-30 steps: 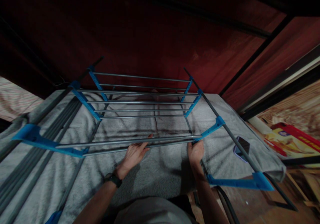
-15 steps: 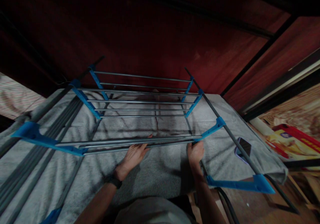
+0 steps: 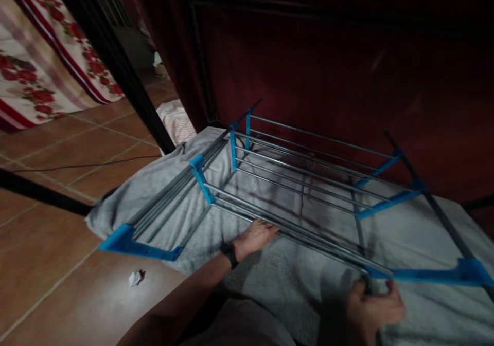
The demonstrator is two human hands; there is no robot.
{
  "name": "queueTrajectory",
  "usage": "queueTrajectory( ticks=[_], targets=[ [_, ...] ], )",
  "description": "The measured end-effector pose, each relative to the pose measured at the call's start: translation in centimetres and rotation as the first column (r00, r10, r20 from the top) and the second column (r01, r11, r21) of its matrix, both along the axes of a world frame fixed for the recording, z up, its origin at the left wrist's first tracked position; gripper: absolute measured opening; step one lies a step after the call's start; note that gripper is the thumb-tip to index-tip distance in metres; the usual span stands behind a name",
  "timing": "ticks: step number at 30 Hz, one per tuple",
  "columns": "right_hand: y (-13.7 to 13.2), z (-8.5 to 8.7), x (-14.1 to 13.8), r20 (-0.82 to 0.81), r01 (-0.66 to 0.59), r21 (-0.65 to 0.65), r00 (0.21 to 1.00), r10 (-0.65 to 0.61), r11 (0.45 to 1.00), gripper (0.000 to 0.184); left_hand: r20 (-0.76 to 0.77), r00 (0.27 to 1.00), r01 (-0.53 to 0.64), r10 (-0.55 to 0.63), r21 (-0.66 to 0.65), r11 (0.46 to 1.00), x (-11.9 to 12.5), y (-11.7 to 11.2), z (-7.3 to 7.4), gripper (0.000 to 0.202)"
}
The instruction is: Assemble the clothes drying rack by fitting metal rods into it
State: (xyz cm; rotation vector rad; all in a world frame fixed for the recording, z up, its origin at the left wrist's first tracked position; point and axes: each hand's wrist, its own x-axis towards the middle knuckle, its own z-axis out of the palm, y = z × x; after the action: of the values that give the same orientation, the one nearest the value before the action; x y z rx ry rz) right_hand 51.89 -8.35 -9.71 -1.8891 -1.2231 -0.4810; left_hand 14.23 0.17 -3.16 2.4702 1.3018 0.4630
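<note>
A shoe rack [image 3: 297, 174] of grey metal tubes with blue plastic brackets lies across a grey blanket. My left hand [image 3: 257, 238], with a dark band at its wrist, has its fingers closed over the nearer rods about midway along. At the lower right, my right hand [image 3: 374, 305] is around a tube just below a blue bracket [image 3: 428, 275], thumb and fingers on either side of it. Blur hides part of this grip. Another blue bracket [image 3: 203, 179] holds the left ends of the nearer rods.
The grey blanket [image 3: 304, 289] reaches a dark red panel [image 3: 309, 68] at the back. Black frame bars [image 3: 116, 63] stand to the left. A crumpled white scrap [image 3: 135, 278] lies on the tiled floor [image 3: 50, 233], and a floral curtain [image 3: 57, 63] hangs beyond.
My view has swung left, bringing the floor and curtain into sight; the phone is out of view. My left hand stays on the rods, while my right hand's fingers look more spread around the tube.
</note>
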Motion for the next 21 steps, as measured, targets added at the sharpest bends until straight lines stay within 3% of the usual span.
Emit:
queueTrajectory(
  ticks=[4, 7, 9, 13, 17, 21],
  targets=[
    [-0.7, 0.2, -3.8, 0.052, -0.271, -0.092, 0.96, 0.276, 0.958, 0.073, -0.006, 0.996, -0.086, 0.086, 0.011, 0.996, -1.2, -0.6, -0.4, 0.036],
    [0.2, 0.9, -8.2, 0.029, -0.535, -0.205, 0.834, 0.552, 0.82, 0.054, -0.001, 0.996, -0.094, 0.094, 0.039, 0.995, -1.9, -1.0, -0.4, 0.037],
    [1.4, 1.4, -11.1, 0.029, -0.622, -0.282, 0.756, 0.654, 0.731, 0.049, -0.004, 0.995, -0.097, 0.097, 0.055, 0.994, -2.2, -1.2, -0.3, 0.036],
    [4.0, 2.1, -15.2, 0.082, -0.662, -0.391, 0.667, 0.741, 0.639, 0.046, 0.017, 0.993, -0.121, 0.12, 0.08, 0.989, -2.4, -1.5, -0.2, 0.031],
    [5.5, 2.1, -16.1, 0.096, -0.666, -0.403, 0.651, 0.753, 0.627, 0.041, 0.067, 0.984, -0.169, 0.163, 0.082, 0.982, -3.1, -1.9, -0.4, 0.035],
    [6.1, 1.6, -15.6, 0.115, -0.676, -0.386, 0.64, 0.76, 0.628, 0.043, 0.137, 0.951, -0.292, 0.278, 0.101, 0.951, -4.8, -3.2, -1.3, 0.044]
  ],
)
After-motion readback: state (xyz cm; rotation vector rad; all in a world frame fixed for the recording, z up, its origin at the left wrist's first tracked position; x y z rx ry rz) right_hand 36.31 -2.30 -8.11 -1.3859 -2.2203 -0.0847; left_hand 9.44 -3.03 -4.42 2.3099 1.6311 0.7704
